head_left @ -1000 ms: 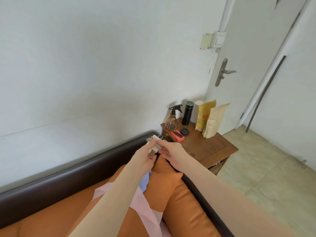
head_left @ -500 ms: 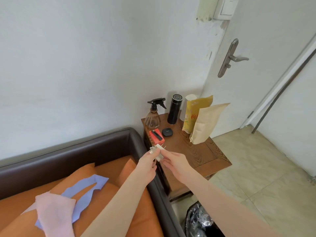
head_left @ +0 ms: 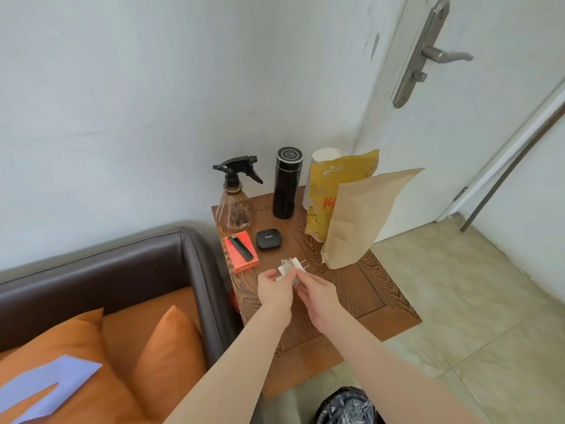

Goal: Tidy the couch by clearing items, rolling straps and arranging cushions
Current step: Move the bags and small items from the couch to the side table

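A white charger plug (head_left: 289, 268) with a cable wound round it, its metal prongs pointing right, is pinched in my left hand (head_left: 274, 289) just above the wooden side table (head_left: 360, 289). My right hand (head_left: 318, 291) sits close beside it, fingers curled at the cable's lower end. The couch (head_left: 128, 258) has a dark brown frame, and orange cushions (head_left: 166, 347) fill the lower left. A light blue cloth piece (head_left: 49, 382) lies on one cushion.
On the table stand a spray bottle (head_left: 234, 194), a black flask (head_left: 287, 182), a yellow bag (head_left: 330, 191) and a kraft paper bag (head_left: 360, 218). A red box with a black lighter (head_left: 241, 249) and a black earbud case (head_left: 268, 238) lie nearby. A black bin bag (head_left: 345, 407) is below.
The view has swung right, from the couch to the side table. Both hands have carried the plug out over the table. The pink cloth has left the view.
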